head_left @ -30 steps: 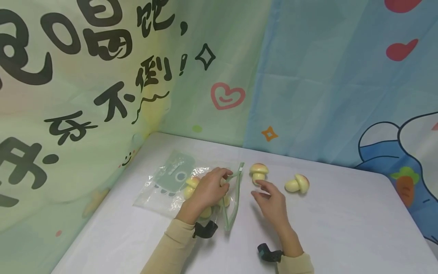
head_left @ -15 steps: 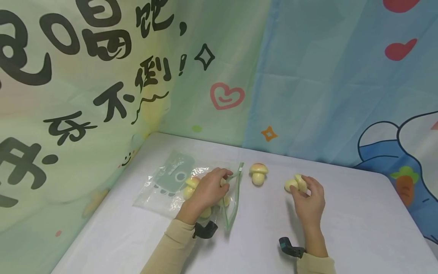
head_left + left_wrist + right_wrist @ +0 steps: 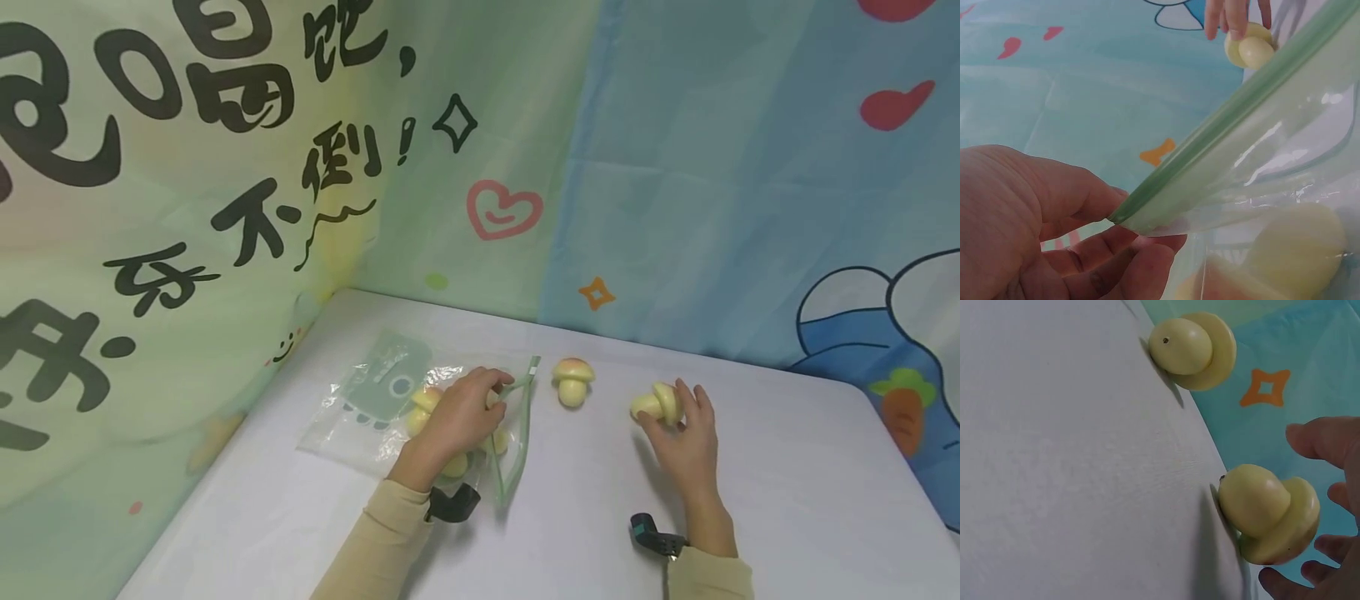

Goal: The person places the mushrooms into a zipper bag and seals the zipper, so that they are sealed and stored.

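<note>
The green rim of a flat, clear plastic bag (image 3: pixel 367 442) was pinched between the thumb and forefinger of the left hand (image 3: pixel 462 414), with the other fingers loosely bent below. The bag was laid on the left part of a white-covered table (image 3: pixel 600 517), its mouth turned to the right and held partly open. Glossy yellow toy mushrooms (image 3: pixel 426 398) could be seen inside it, partly hidden by the left hand and forearm.

On the right, a smooth pale-yellow toy mushroom (image 3: pixel 660 402) was flanked by the right hand (image 3: pixel 688 442), its thumb and fingers spread wide around it. A gap was seen beside the thumb in the right wrist view; whether the cap was touched by any finger could not be told. This mushroom was tipped on its side on the table, stem to the left, cap to the right. Between it and the bag, a second yellow mushroom with a reddish-topped cap (image 3: pixel 573 383) was placed near the far edge, its stem pointed to the near side.
</note>
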Demonstrator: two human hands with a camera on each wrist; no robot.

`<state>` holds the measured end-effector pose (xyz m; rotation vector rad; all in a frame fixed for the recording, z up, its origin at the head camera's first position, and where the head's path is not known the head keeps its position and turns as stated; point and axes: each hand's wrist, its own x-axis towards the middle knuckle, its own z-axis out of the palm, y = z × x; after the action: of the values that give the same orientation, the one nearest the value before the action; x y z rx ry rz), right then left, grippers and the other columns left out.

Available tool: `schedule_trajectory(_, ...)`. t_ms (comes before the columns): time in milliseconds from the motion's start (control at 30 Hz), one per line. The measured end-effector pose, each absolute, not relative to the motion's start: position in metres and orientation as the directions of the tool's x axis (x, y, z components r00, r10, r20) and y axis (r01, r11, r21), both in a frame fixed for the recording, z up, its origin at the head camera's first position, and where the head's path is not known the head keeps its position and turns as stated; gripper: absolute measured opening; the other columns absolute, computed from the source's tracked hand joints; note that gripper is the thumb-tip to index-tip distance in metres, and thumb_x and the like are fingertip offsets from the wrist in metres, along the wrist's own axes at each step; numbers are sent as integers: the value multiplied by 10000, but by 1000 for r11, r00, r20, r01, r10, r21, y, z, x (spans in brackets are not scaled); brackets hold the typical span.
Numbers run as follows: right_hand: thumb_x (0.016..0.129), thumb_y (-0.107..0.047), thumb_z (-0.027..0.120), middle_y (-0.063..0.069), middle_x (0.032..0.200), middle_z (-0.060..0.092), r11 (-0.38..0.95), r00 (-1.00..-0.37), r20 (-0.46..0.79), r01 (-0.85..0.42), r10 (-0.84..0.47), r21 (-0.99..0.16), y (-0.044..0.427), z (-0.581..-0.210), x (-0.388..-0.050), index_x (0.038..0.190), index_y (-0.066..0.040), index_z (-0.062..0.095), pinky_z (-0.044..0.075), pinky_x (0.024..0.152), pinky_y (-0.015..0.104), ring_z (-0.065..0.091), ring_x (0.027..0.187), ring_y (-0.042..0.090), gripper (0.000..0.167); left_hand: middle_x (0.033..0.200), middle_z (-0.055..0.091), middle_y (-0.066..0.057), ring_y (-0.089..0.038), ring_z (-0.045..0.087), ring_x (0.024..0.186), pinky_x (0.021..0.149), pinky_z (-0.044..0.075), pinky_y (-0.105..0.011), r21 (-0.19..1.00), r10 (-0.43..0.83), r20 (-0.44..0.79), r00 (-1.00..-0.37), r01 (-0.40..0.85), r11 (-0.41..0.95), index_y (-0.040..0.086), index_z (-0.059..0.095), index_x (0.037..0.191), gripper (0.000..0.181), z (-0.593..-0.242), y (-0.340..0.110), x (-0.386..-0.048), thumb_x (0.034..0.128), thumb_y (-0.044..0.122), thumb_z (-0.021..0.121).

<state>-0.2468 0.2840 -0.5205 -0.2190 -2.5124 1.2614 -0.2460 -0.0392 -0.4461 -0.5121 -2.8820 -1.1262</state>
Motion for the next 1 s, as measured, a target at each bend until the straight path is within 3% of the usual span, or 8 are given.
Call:
schedule_trajectory(267, 875, -136, 693, 238, 1586, 143, 614, -942, 198, 12, 272, -789, 290, -527, -255, 1503, -51, 353, 353, 1031, 611, 236, 1405, 485, 719, 1149, 632, -29, -178, 599, 986, 809, 492, -332, 670, 294, 114, -949, 292, 683, 131, 615, 1275, 354, -444, -38, -247, 922, 112, 605)
schedule_trajectory(467, 902, -59, 623, 247, 1549, 261, 622, -940, 218, -9, 260, -783, 289, -529, -254, 1458, -38, 426, 325, 1055, 603, 279, 1396, 465, 590, 1151, 632, -31, -171, 598, 968, 798, 492, -324, 669, 300, 119, -947, 300, 680, 127, 617, 1271, 347, -444, -38, -247, 925, 104, 605)
schedule_trajectory(733, 937, -42, 569, 201, 1442, 445, 643, -938, 207, 21, 278, -766, 283, -529, -250, 1398, -57, 496, 441, 962, 532, 446, 1285, 404, 467, 1118, 643, -21, -158, 599, 916, 764, 490, -307, 639, 294, 144, -945, 316, 701, 124, 632, 1250, 338, -446, -40, -246, 913, 106, 615)
schedule_trajectory(1000, 857, -65, 707, 225, 1362, 487, 660, -951, 204, -1, 231, -751, 278, -526, -248, 1377, -23, 518, 446, 901, 494, 518, 1153, 396, 555, 1107, 644, -22, -173, 604, 937, 783, 489, -313, 636, 294, 142, -945, 314, 705, 121, 634, 1247, 338, -447, -40, -247, 910, 102, 614)
